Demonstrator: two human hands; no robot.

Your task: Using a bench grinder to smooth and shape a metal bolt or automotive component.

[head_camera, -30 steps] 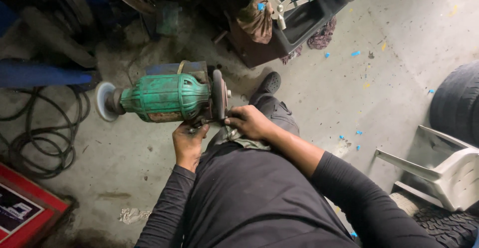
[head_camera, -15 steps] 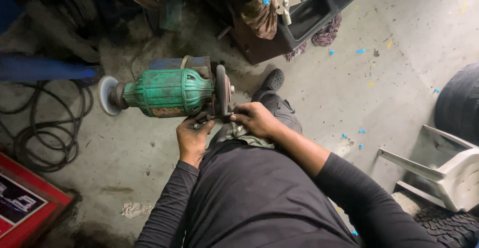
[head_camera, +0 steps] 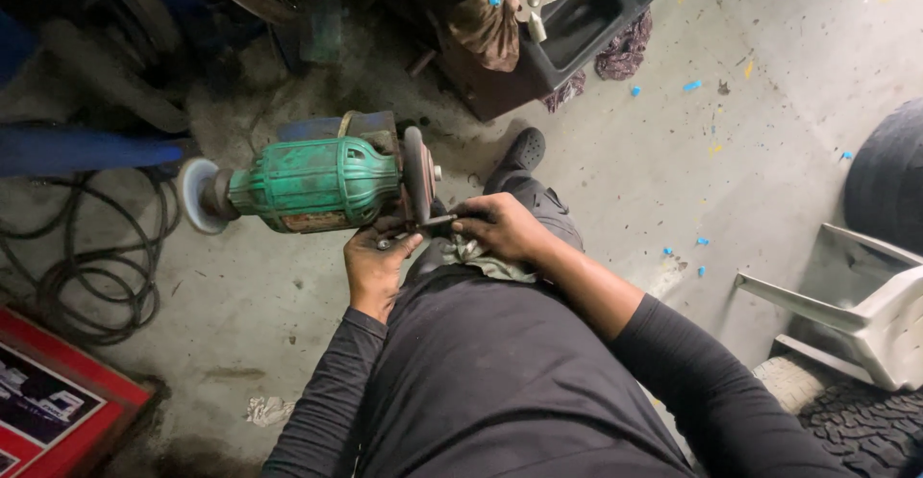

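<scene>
At frame centre, a small metal piece (head_camera: 435, 220) was gripped by the right hand (head_camera: 502, 229) and left hand (head_camera: 375, 264) against the green bench grinder's (head_camera: 312, 185) wheel (head_camera: 417, 175).

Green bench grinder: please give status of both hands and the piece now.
Left hand under the green bench grinder, closed on a small metal piece. Right hand pinching the same piece against the grinding wheel. Rag under right hand; nothing blocking.
</scene>
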